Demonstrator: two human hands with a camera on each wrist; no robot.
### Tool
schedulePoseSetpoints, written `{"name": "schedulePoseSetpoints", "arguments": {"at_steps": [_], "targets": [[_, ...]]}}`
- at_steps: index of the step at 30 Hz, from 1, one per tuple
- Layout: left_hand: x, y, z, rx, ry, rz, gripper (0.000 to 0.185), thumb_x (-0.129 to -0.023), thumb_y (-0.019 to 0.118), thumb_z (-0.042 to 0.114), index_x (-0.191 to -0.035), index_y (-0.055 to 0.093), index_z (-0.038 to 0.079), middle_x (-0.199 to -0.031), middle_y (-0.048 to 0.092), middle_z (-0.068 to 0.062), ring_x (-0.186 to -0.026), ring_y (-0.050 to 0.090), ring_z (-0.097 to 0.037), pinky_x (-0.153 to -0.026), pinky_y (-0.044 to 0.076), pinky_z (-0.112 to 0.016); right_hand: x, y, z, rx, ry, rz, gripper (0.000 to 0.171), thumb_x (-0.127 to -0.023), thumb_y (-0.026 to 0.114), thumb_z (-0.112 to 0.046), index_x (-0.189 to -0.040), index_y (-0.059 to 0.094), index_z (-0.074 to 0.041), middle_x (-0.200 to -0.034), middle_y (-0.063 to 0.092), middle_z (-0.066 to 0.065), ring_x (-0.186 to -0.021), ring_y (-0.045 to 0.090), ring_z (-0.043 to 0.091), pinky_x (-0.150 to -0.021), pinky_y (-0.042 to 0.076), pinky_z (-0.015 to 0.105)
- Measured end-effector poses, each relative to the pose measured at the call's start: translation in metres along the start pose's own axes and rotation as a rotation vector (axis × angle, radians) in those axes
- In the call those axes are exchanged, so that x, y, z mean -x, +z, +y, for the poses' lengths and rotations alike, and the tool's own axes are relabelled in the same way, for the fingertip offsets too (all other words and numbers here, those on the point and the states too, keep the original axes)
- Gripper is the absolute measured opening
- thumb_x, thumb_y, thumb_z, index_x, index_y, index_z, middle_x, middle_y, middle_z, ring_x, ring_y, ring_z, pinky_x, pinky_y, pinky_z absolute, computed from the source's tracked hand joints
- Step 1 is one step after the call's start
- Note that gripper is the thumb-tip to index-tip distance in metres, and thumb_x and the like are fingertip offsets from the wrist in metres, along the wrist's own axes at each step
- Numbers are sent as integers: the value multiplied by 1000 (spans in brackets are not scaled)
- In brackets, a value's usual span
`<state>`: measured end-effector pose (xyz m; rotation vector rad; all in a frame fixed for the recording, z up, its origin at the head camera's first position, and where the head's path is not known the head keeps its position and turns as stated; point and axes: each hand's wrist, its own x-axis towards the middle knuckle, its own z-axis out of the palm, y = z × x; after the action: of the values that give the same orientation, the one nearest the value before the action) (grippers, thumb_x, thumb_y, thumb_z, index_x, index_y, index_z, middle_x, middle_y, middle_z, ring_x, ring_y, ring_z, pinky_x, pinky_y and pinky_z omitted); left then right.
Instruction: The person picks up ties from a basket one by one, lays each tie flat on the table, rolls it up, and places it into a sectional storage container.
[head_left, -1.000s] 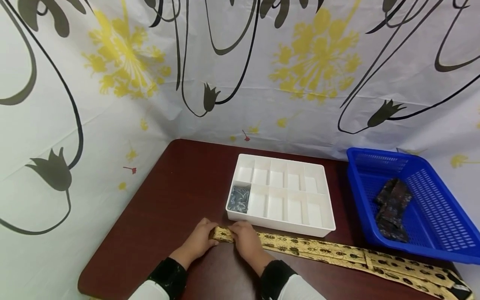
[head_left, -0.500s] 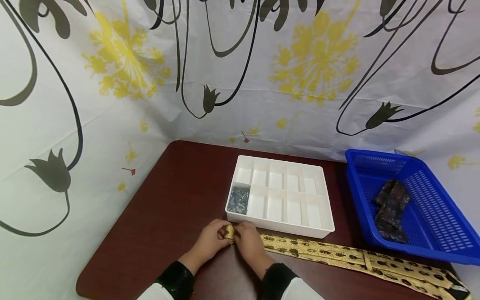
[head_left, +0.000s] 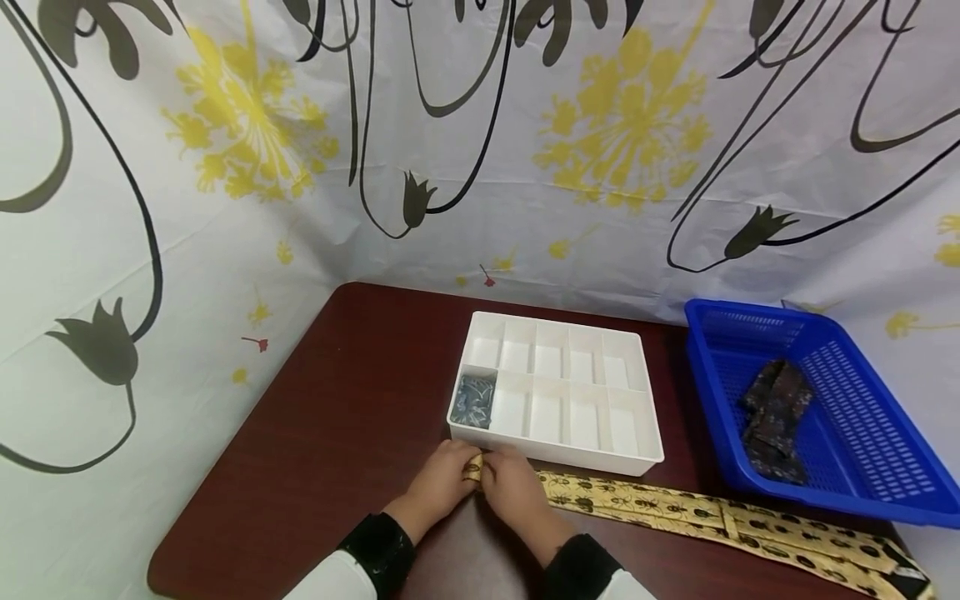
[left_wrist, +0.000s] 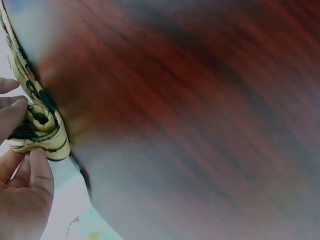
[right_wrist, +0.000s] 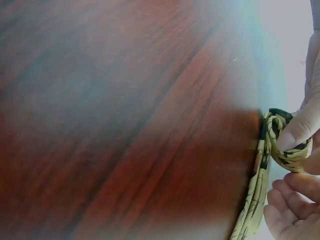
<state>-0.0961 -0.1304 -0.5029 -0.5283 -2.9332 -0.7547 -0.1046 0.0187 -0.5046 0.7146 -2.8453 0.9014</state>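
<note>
A long yellow necktie (head_left: 637, 502) with dark insect prints lies folded along the table's front, its left end wound into a small roll. My left hand (head_left: 437, 483) grips this roll from the left. From the right, my right hand (head_left: 519, 495) holds the roll where the flat strip joins it. The left wrist view shows the coiled layers of the roll (left_wrist: 41, 119) on edge between the fingers of both hands. In the right wrist view a thumb (right_wrist: 295, 135) presses the roll's side, and the strip trails downward. Fingers partly hide the roll in the head view.
Just behind the hands stands a white divided tray (head_left: 567, 456); its front-left compartment holds a folded blue-grey patterned item (head_left: 474, 402). A blue plastic basket (head_left: 708, 400) at the right contains a dark patterned cloth strip (head_left: 777, 412). A patterned curtain (head_left: 465, 250) hangs behind the dark red table (head_left: 322, 417).
My left hand has moved rightward toward the right hand, winding the necktie's end up. The short stretch of tie between the hands has shrunk, while the right hand shifts slightly right.
</note>
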Motion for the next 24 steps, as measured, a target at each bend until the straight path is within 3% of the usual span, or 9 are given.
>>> {"name": "schedulePoseSetpoints", "arguments": {"at_steps": [4, 9, 17, 24], "targets": [[-3, 3, 2, -79, 33, 28, 21, -71, 79, 8, -84, 64, 15, -88, 62, 3, -91, 53, -18, -80, 44, -30, 0, 1, 6, -77, 31, -19, 17, -89, 64, -18, -93, 72, -3, -93, 65, 9, -88, 62, 25, -74, 51, 39], [-3, 6, 5, -79, 29, 38, 21, -70, 79, 11, -75, 59, 17, -80, 58, 4, -85, 52, -17, -72, 45, -29, 1, 0, 10, -88, 23, -27, 14, -86, 70, -19, -87, 71, -5, -88, 66, 7, -85, 62, 25, -73, 50, 39], [3, 3, -4, 16, -6, -62, 30, -72, 79, 8, -99, 68, 9, -97, 65, -2, -94, 56, -19, -81, 47, -31, -1, 3, 13, -110, 10, -7, 15, -81, 73, -10, -90, 70, 1, -90, 67, 12, -88, 63, 29, -77, 51, 43], [10, -3, -14, 97, -53, -97, 40, -77, 77, 6, -115, 65, 5, -112, 65, -6, -105, 56, -22, -88, 47, -36, 0, 1, 14, -20, -84, 12, 23, -82, 71, -7, -104, 69, 0, -100, 67, 13, -95, 63, 29, -80, 52, 40]]}}
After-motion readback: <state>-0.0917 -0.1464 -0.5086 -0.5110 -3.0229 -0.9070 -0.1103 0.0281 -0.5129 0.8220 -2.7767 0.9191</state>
